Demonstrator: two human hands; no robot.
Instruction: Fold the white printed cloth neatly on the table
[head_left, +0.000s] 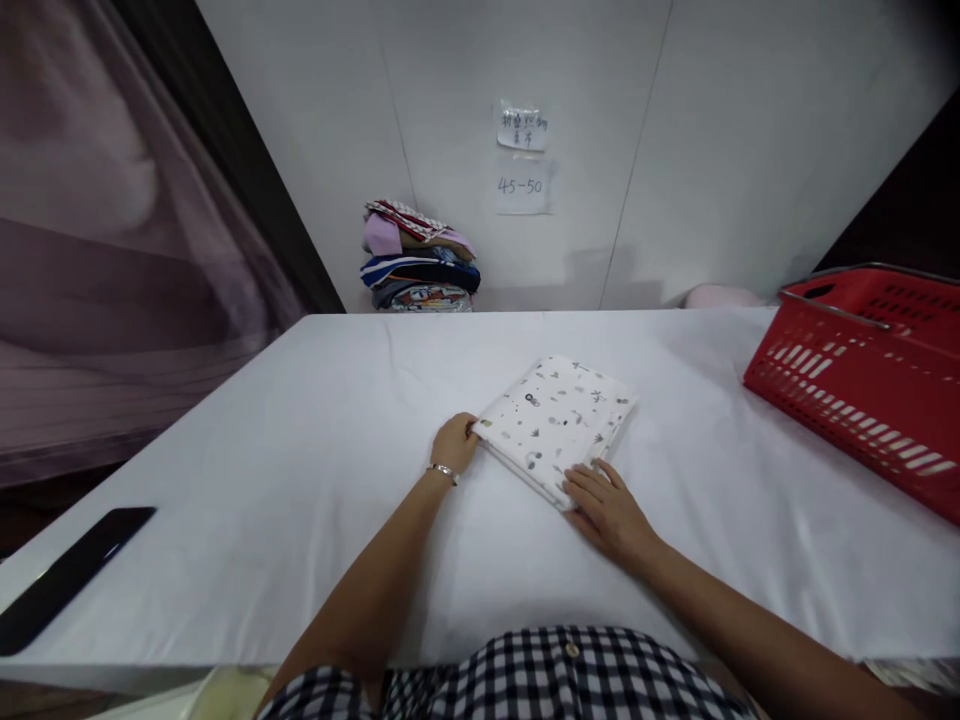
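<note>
White, speckled with small prints, a folded cloth (555, 425) lies square in the middle of the counter (300, 450) before me. My left hand (454, 443), a bracelet (444, 468) at the wrist, curls around the cloth's left corner. My right hand (607, 510) rests flat, fingers spread on the near corner. The two hands are apart, one at each end of the near edge. A red basket (862, 390) sits at right, a stack of clothes (420, 255) by the wall, and a dark phone (67, 575) at far left.
</note>
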